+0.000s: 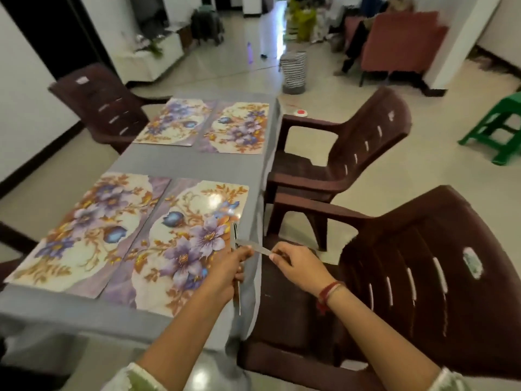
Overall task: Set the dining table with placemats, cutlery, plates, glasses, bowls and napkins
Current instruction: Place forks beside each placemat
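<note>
Two bare forearms reach in from the bottom edge, pale sleeves just showing at the elbows. The left hand (225,273) sits over the right-hand edge of the table, fingers curled round a bundle of cutlery (239,299) held roughly upright; thin metal ends stick out below the fist and above it, too blurred to tell forks from knives. The right hand (301,268) is off the table's side, above a chair seat, with a red thread band (328,292) at the wrist. Its fingertips pinch the outer end of one flat metal piece (258,249), which slants across the gap between the hands to the top of the left fist.

Just beside the left hand lies the nearest floral placemat (183,235), its right edge next to the cutlery. A second placemat (84,230) lies against its left side, and two more (172,122) (239,128) lie side by side at the far end. All four rest flat on a grey tablecloth (183,162).

Brown plastic armchairs stand round the table: one (423,263) under the right arm, another (352,142) beyond it, a third (107,105) at the far left. A green stool (501,128) and a striped basket (293,71) stand further off.
</note>
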Demonstrator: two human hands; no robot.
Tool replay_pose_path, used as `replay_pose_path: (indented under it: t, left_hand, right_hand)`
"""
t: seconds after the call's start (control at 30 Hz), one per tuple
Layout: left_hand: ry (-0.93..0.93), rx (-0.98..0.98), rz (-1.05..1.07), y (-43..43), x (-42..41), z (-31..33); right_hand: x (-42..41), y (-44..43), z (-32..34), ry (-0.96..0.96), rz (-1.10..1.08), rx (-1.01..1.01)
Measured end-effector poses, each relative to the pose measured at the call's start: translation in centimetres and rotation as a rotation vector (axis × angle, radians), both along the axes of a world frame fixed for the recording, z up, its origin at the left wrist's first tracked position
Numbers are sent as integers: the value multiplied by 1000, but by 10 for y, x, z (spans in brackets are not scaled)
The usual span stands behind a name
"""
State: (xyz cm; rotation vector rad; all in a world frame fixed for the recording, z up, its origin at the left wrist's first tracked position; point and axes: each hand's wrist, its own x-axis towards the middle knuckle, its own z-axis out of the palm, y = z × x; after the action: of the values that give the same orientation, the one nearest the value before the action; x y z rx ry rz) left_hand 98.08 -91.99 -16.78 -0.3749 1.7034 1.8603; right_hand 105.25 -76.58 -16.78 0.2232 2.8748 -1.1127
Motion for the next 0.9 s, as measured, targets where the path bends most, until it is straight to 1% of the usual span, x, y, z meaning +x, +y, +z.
replay_pose_path:
  t: [0.17,0.3,0.4,0.63,0.77,0.9]
  left_hand:
    - [9,10,169,-31,34,8]
    - [64,6,288,-55,70,15]
    - [89,20,351,-67,103,21]
    - [67,76,430,-67,174,29]
    - [88,58,430,-62,193,34]
    - [141,28,428,-40,202,43]
  right_hand:
    - [10,-31,5,23,126,55]
    - [28,-57,14,101,193,137]
    - [52,-71,18,130,209,110]
    - [103,-76,26,157,312,89]
    - [123,-69,25,161,387,39]
    - [128,-54,32,155,449,-55]
